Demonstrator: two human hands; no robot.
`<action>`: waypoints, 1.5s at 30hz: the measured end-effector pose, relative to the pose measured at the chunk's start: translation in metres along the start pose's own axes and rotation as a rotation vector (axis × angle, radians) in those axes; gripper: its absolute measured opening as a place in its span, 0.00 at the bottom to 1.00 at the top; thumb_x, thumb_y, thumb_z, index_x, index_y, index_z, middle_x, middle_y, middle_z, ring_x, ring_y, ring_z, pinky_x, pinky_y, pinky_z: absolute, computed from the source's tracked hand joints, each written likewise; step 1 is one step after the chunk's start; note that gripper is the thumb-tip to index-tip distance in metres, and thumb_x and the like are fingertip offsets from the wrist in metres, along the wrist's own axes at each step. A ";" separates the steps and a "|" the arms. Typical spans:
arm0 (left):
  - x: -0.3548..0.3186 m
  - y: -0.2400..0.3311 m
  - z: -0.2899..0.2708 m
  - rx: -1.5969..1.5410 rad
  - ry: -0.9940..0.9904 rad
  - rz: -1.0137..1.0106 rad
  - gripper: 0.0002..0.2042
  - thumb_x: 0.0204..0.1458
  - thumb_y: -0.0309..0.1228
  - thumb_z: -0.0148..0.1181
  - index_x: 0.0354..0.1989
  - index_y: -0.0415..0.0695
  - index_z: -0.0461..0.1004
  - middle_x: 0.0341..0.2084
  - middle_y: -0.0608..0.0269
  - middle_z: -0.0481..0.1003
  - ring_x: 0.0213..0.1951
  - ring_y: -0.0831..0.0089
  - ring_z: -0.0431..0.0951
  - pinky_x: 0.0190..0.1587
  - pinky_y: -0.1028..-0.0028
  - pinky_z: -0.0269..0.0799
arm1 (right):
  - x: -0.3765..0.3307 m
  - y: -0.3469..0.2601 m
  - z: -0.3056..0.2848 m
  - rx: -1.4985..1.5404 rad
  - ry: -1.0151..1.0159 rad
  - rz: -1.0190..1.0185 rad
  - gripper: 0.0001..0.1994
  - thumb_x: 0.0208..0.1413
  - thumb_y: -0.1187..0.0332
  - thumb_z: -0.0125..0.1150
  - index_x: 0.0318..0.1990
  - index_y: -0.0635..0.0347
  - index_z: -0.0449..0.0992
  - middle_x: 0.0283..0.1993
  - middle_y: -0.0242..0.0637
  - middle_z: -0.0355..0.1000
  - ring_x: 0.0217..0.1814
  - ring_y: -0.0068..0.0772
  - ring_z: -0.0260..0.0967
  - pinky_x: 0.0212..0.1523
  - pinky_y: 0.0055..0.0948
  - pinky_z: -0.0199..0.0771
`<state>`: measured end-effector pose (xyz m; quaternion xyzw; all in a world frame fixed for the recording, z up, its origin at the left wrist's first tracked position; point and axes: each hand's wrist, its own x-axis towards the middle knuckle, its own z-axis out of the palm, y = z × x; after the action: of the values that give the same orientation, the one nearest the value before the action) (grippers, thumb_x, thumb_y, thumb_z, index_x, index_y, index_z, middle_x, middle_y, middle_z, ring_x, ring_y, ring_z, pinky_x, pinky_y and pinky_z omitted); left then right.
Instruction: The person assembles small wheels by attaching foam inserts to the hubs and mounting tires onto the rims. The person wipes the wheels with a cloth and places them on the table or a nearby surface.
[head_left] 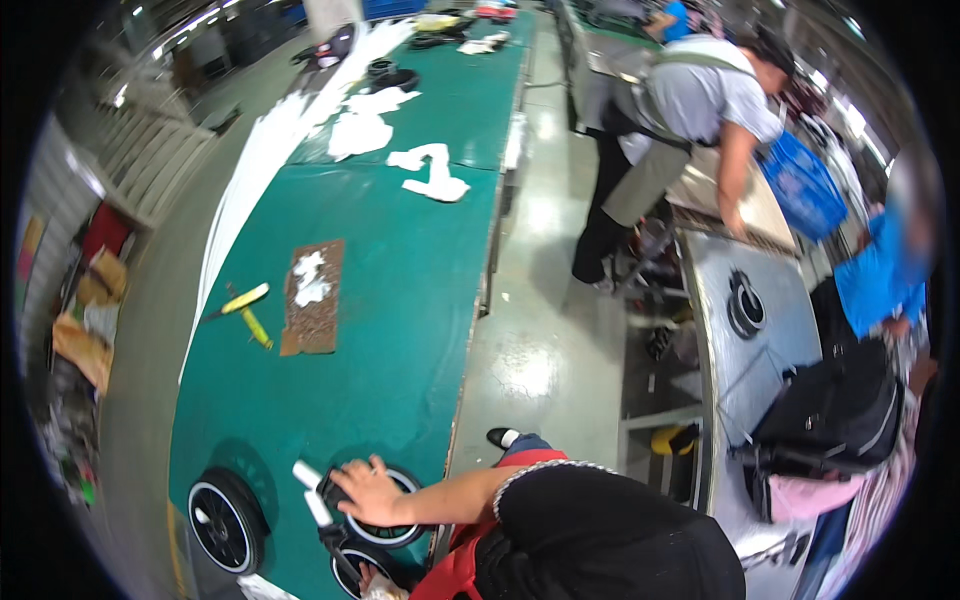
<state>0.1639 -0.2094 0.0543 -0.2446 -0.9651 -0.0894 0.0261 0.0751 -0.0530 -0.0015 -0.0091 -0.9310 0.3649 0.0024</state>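
At the near end of the green table [390, 310], a black wheel assembly [327, 537] with white tube ends [306, 474] lies under my hands. My right hand [372, 496] reaches across from the right, its fingers curled over the black part beside one white-rimmed wheel [407, 528]. Low at the picture's edge, my left hand [372, 586] has its fingers against a nearer wheel [345, 568]; the rest of that hand is cut off. To the left a separate black-spoked wheel [228, 522] stands near the table's edge.
Two yellow-handled tools [247, 302] lie beside a brown board [312, 325] with white scraps. White pieces [436, 172] are further along. Across the aisle [530, 340], a person [690, 95] bends over a metal bench [730, 270] with a black bag [830, 415]; another person stands beyond.
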 end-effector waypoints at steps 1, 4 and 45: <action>0.005 0.004 0.004 -0.016 0.033 0.010 0.34 0.34 0.30 0.68 0.57 0.39 0.69 0.52 0.48 0.73 0.46 0.53 0.74 0.51 0.59 0.68 | -0.005 0.001 0.010 0.062 -0.005 0.007 0.32 0.59 0.52 0.56 0.67 0.57 0.60 0.67 0.51 0.59 0.72 0.51 0.51 0.68 0.60 0.43; 0.011 -0.002 0.012 -0.052 0.110 -0.012 0.33 0.34 0.29 0.68 0.56 0.39 0.69 0.50 0.49 0.74 0.45 0.55 0.74 0.50 0.60 0.68 | -0.016 0.010 0.011 0.195 0.038 0.010 0.32 0.56 0.53 0.59 0.66 0.55 0.61 0.71 0.52 0.54 0.75 0.54 0.47 0.71 0.59 0.44; 0.144 0.569 0.107 -0.948 -1.040 -0.002 0.23 0.52 0.49 0.66 0.47 0.44 0.77 0.40 0.60 0.79 0.45 0.74 0.77 0.45 0.72 0.74 | -0.457 0.455 -0.446 0.256 0.973 0.955 0.24 0.36 0.67 0.66 0.45 0.58 0.71 0.42 0.46 0.75 0.45 0.51 0.74 0.47 0.41 0.74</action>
<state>0.3084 0.3693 0.0535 -0.2399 -0.7098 -0.3718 -0.5481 0.5443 0.5752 0.0169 -0.5801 -0.6678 0.3873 0.2598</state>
